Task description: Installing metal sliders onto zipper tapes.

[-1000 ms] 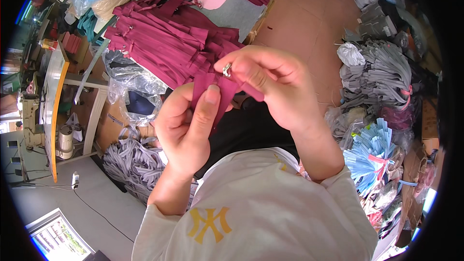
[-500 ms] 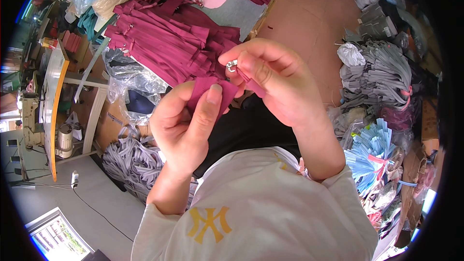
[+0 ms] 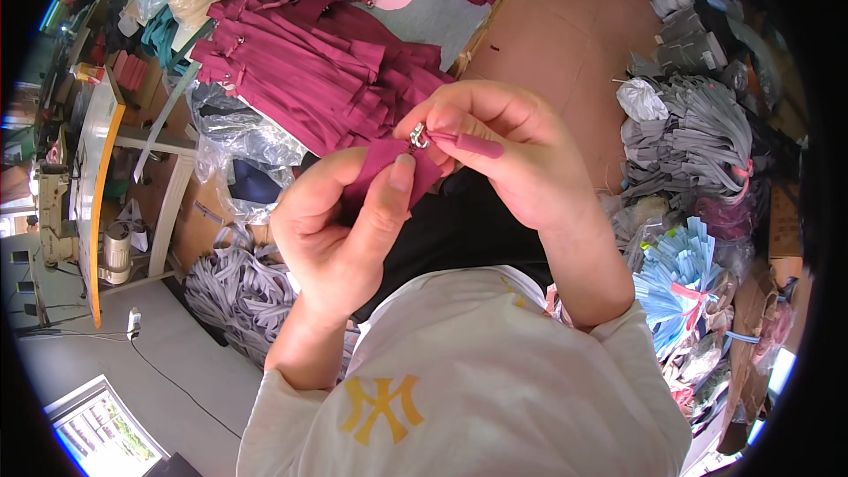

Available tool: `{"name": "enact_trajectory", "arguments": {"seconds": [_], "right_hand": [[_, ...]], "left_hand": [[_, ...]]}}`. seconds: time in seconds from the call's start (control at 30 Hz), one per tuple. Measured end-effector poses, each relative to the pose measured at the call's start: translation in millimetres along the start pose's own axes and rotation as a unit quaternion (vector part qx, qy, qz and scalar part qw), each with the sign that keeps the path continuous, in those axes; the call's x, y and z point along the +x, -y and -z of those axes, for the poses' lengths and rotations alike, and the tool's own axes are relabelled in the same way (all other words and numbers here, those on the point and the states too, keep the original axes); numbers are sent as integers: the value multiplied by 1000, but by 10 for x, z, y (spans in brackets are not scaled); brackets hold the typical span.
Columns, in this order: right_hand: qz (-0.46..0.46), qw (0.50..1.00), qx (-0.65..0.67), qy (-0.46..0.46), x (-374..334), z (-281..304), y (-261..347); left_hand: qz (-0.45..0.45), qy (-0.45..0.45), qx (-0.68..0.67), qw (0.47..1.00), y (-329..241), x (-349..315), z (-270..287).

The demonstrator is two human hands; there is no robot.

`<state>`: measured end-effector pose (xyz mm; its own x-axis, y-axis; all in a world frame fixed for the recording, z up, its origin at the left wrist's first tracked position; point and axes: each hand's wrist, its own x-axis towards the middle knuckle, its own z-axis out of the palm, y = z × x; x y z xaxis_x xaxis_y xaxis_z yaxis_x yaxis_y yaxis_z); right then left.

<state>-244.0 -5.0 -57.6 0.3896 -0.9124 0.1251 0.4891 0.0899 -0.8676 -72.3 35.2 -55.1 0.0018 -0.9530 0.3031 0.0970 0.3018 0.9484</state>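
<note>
Pinching a small metal zipper slider [image 3: 419, 136] between thumb and forefinger, the right hand [image 3: 508, 155] holds it just at the upper edge of a maroon zipper tape [image 3: 389, 172]. The grip of this hand is pressed together on the slider, and a short end of the maroon tape [image 3: 477, 145] sticks out to the right between the fingers. The left hand [image 3: 340, 230] is below and to the left; its thumb [image 3: 389, 203] presses the tape flat against the other fingers, so this grip is also closed, on the cloth. The slider lies directly above the left thumb, touching the tape's end, and the tape's long axis seems to run from lower left to upper right, toward the right hand. The right hand is the nearer one to the slider. Both hands are in front of the person's chest, above a white shirt [image 3: 495, 371]. Behind them a heap of maroon zippers [image 3: 309, 71] lies on the table [image 3: 97, 150]. Grey zipper bundles [image 3: 707, 132] and light blue ones [image 3: 680, 274] lie at the right.
</note>
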Motion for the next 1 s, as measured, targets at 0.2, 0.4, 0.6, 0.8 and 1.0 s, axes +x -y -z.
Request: {"name": "enact_trajectory", "arguments": {"seconds": [0.2,0.4,0.6,0.8,1.0], "right_hand": [[5,999,-34,3,16,-12,47],[-1,996,-88,8,25,-45,102],[2,990,-143,1,43,-55,124],[3,992,-127,-3,40,-95,106],[150,981,-104,-61,-58,-108,-270]], "left_hand": [[11,-1,31,999,17,-5,26],[11,2,43,999,1,8,30],[5,20,55,998,0,18,16],[30,17,30,999,12,-1,-3],[-27,-8,-33,999,223,22,58]]}}
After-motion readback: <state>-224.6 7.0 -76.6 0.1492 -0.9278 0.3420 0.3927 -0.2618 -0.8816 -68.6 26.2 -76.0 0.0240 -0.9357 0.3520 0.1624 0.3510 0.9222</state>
